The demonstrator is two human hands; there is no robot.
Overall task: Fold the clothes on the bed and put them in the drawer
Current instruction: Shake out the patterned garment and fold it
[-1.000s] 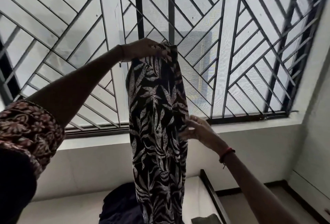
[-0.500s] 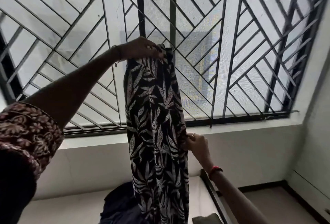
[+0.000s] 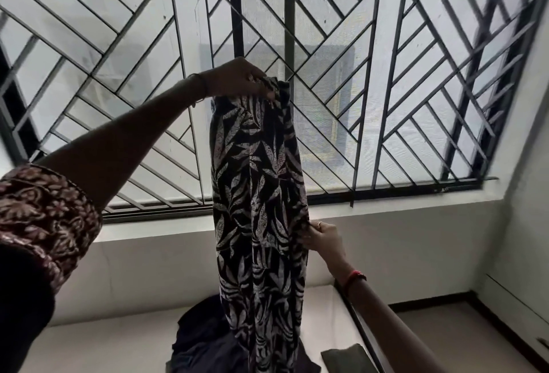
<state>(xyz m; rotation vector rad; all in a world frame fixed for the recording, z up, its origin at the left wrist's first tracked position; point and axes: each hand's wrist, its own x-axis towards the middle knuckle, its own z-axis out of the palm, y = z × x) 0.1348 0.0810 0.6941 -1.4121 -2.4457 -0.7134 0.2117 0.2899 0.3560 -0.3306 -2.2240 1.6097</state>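
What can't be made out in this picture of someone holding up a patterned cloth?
Head view only:
- leaf-print garment: lower end cut off by the bottom edge; its type is unclear.
- dark clothes pile on the bed: partly hidden behind the garment.
- green item: cut by the bottom edge, unidentifiable.
- drawer: nowhere in view.

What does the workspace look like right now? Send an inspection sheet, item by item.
Surface: white bed, only partly in view.
Job's things: black-and-white leaf-print garment hanging in the air; dark navy clothes heap on the bed.
Clutter: olive-green cloth at the bed's right edge.
Hands: left hand grips the garment's top; right hand pinches its right edge.
Cables: nothing seen.
Surroundings: black metal window grille, white wall.
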